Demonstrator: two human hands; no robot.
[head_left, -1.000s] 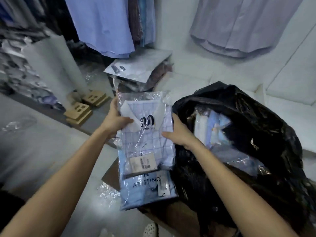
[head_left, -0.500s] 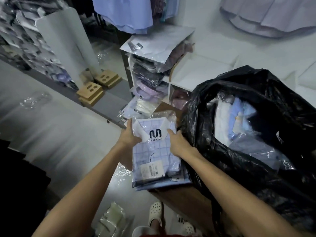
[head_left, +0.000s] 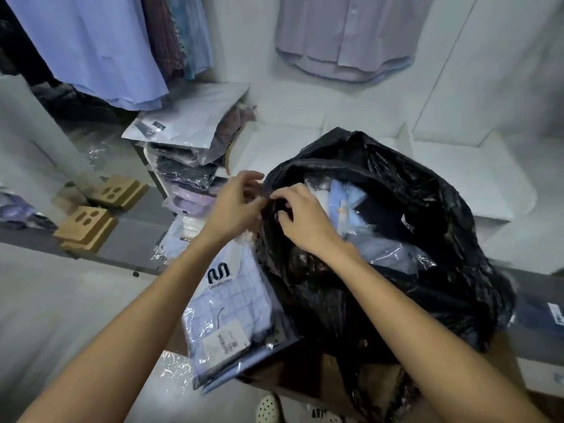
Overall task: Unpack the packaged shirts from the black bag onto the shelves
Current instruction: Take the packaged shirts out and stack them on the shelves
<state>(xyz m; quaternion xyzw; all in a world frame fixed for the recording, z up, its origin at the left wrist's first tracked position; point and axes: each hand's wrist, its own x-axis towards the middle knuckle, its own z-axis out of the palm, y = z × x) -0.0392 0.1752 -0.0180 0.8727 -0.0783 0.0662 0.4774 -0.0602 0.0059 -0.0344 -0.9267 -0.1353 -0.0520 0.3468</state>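
Observation:
The black bag stands open at centre right, with several packaged shirts showing inside. My left hand and my right hand meet at the bag's left rim; the right hand's fingers pinch the black plastic, and the left hand's fingers are spread against the rim. A checked blue packaged shirt with a dark logo lies on a small stack on the brown surface below my left forearm, free of both hands. The white shelves at the back left hold a pile of packaged shirts.
Hanging shirts line the back left, and a lilac one hangs on the white wall. Cardboard blocks sit on a grey ledge to the left. White boxes stand behind the bag. My sandalled feet show at the bottom.
The checked shirt package has been set down on the stack and let go. Both hands moved up and right to the bag's rim.

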